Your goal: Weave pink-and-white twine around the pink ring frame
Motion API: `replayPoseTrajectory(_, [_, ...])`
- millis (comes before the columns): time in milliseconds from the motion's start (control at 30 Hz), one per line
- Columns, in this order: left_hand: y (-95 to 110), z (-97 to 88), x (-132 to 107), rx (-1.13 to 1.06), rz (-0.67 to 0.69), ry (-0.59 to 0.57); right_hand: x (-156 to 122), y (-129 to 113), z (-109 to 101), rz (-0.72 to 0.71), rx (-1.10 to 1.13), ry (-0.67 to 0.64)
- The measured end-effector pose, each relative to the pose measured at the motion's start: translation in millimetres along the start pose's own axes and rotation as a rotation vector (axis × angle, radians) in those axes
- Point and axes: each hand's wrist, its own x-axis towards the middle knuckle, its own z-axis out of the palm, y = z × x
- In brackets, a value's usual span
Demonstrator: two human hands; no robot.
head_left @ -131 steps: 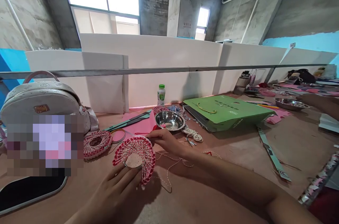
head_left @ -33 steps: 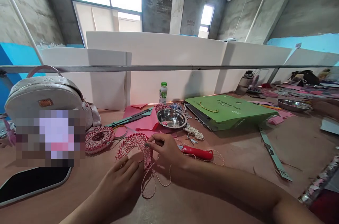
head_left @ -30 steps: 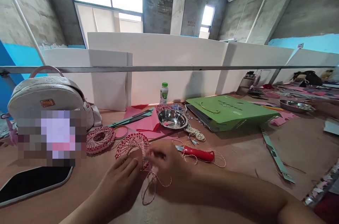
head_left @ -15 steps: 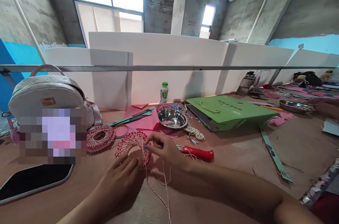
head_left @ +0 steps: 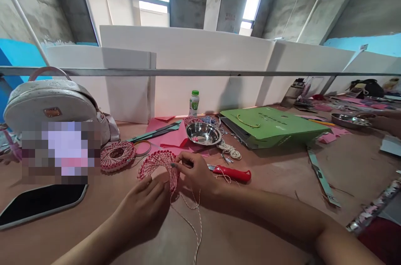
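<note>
A broad brown table (head_left: 282, 169) is used as the support. At its left a silver-white, round-topped backpack (head_left: 62, 98) is stood, probably so that the hands are not hindered. A flat green card bag (head_left: 269, 123) is laid behind and to the right, and a black, pale-rimmed phone (head_left: 44, 204) is placed in front of the backpack.

A red-and-white thread-wound ring (head_left: 155, 162) is held tilted above the table, centre-left. Its lower left edge is gripped by the bent fingers of the left hand (head_left: 145, 198), seemingly for steadiness; its right edge is pinched between thumb and forefinger of the right hand (head_left: 196, 173), apparently for fine control where the threads gather.

A shiny steel bowl (head_left: 200, 142) is set beyond. A red-handled knife (head_left: 234, 174) is laid beside the right hand, presumably within easy reach. Thin red-and-white cord (head_left: 199, 223) is trailed toward the viewer, perhaps to be kept untangled.
</note>
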Motion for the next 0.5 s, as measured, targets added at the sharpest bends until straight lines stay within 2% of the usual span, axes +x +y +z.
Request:
replayPoseTrajectory(100, [-6.3, -2.2, 0.2, -0.032, -0.029, -0.022, -10.0, -3.3, 7.1, -0.063, 0.020, -0.036])
replayPoseTrajectory(167, [-10.5, -2.4, -0.8, -0.031, -0.048, -0.065, -26.1, -15.2, 13.4, -0.141, 0.046, -0.162])
replayPoseTrajectory(233, [-13.6, -1.8, -2.0, -0.029, -0.055, -0.048, -49.4, -33.6, 17.3, -0.235, 0.057, -0.426])
replayPoseTrajectory(300, [-15.1, -1.0, -2.3, -0.020, -0.082, -0.068, -75.4, -53.5, 16.6, -0.317, -0.008, -0.760])
replayPoseTrajectory(367, [-15.2, -0.9, -1.5, -0.029, -0.095, -0.063, -96.1, -68.5, 12.5, -0.331, -0.044, -0.838])
replayPoseTrajectory(400, [-14.9, -1.3, -0.8, -0.040, -0.099, -0.050, -101.8, -72.5, 10.1, -0.329, -0.061, -0.828])
replayPoseTrajectory(500, [-13.6, -4.3, 1.5, -0.061, -0.116, -0.013, -92.2, -69.9, 4.8, -0.318, -0.107, -0.766])
